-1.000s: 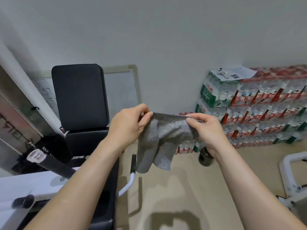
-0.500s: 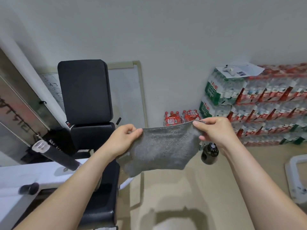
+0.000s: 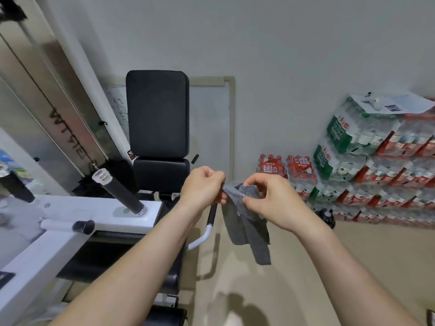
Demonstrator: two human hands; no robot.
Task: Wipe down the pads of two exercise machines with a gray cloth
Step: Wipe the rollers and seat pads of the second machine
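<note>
Gray cloth (image 3: pixel 244 217) bunched and hanging in mid-air, pinched at its top edge by both hands, black upright back pad (image 3: pixel 157 114) above a smaller black pad (image 3: pixel 161 171), left of the cloth

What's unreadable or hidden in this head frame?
- Seat pad: head view, mostly covered by the left forearm and the white frame.
- Cloth: its top edge is bunched inside the left hand and right hand; fold unclear.
- Second machine: no pad identifiable in the frame.
- Bottle labels: too small and blurred to read.
- Back pad: dirt not discernible.
</note>
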